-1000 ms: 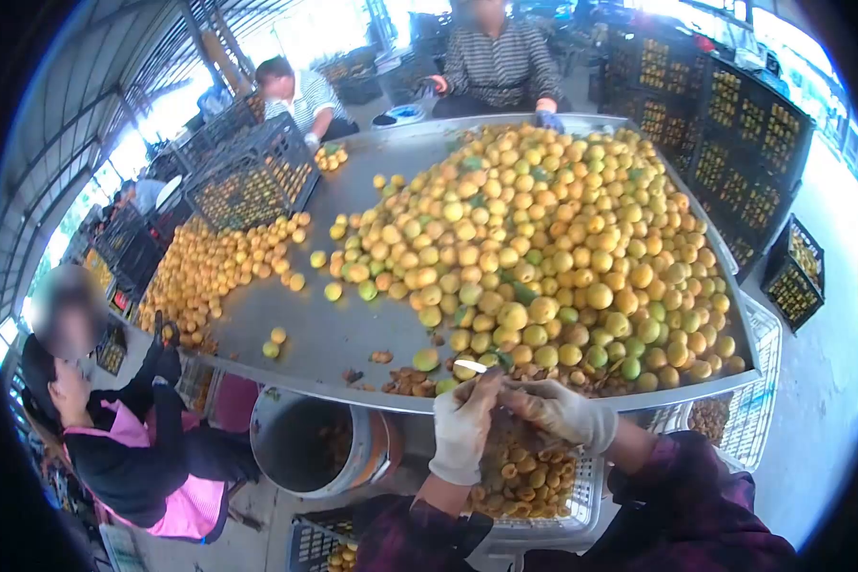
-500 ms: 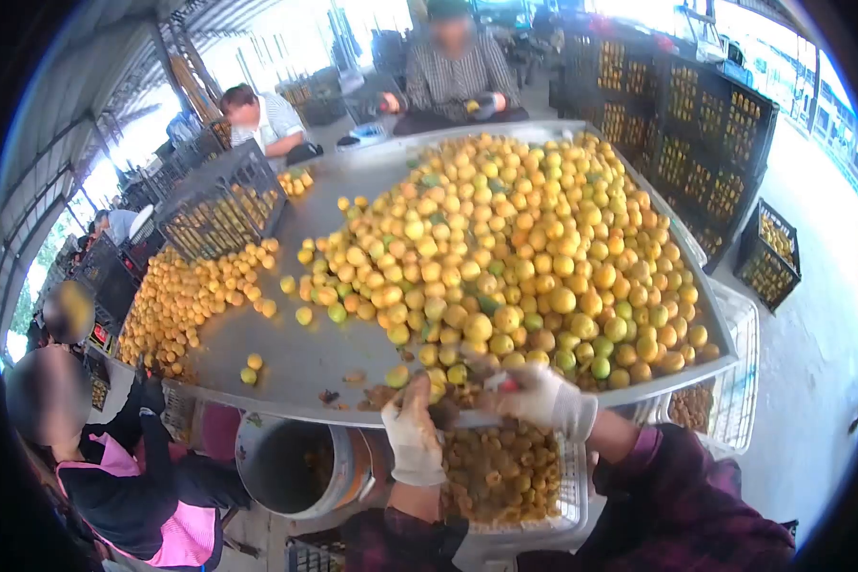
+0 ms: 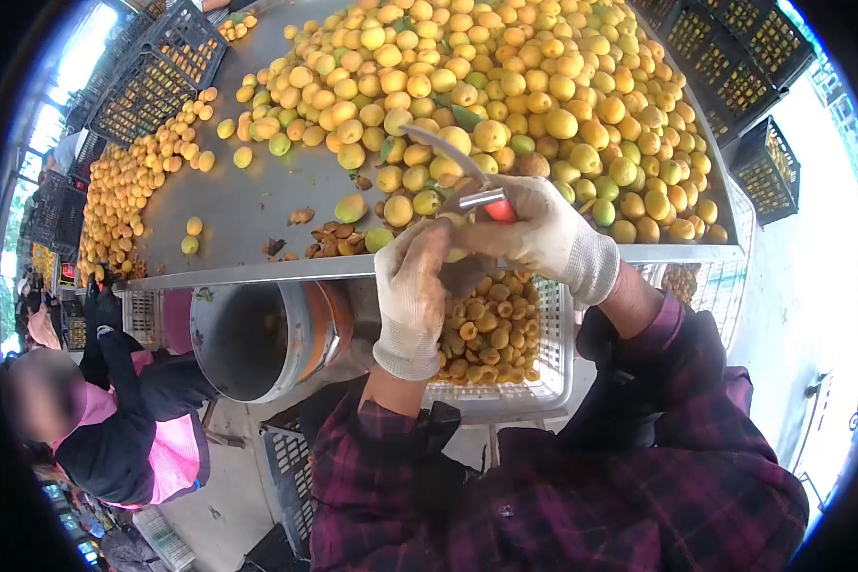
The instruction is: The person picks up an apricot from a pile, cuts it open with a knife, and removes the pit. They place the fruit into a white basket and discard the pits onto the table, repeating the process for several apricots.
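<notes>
My gloved right hand (image 3: 553,234) is closed round the red handle of a knife (image 3: 494,202). Its curved blade points up and left over the fruit. Close beside it, my gloved left hand (image 3: 410,286) pinches an apricot (image 3: 456,254), which the fingers mostly cover. Both hands meet at the near edge of a metal table (image 3: 305,205). A large heap of yellow and greenish apricots (image 3: 505,86) lies beyond them. Brown pits (image 3: 338,238) are scattered left of the blade. Below my hands, a white basket (image 3: 555,343) holds opened apricot halves (image 3: 491,329).
A bucket (image 3: 243,338) stands under the table edge at left. A person in black and pink (image 3: 153,410) sits farther left. More apricots (image 3: 129,205) and a black crate (image 3: 153,86) are on the table's left side. Another black crate (image 3: 767,172) stands at right.
The view has tilted down, so the people across the table have mostly left the frame. My hands have drawn together, and the knife blade now shows clearly, pointing up and left.
</notes>
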Demonstrator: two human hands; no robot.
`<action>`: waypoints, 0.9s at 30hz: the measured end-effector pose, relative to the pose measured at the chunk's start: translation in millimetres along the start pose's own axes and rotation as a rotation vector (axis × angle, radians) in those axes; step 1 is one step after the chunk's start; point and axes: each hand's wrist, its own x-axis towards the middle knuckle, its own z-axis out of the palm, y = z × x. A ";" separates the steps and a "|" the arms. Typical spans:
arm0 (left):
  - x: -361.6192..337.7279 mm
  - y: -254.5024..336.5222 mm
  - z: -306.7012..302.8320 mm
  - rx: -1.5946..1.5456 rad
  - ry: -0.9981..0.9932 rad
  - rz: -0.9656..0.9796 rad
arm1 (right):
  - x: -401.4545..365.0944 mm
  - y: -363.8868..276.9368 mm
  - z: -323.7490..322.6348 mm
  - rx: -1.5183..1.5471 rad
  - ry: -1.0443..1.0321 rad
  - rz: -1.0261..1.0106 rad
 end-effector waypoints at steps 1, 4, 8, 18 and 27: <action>1.1 -7.7 -3.8 0.273 -0.049 0.251 | -0.5 0.5 1.6 -0.037 0.029 -0.006; -7.1 -12.8 3.8 -0.172 0.014 -0.037 | 0.3 6.4 5.8 0.202 0.142 0.035; -6.6 32.5 5.3 -0.523 0.015 -0.281 | 2.3 15.2 -12.4 0.778 0.121 0.138; -2.1 13.9 4.9 -0.474 -0.014 -0.201 | 4.5 6.4 -0.7 0.015 0.055 -0.058; -8.2 12.8 19.0 0.051 0.190 0.081 | 5.3 26.2 29.0 0.209 0.131 0.018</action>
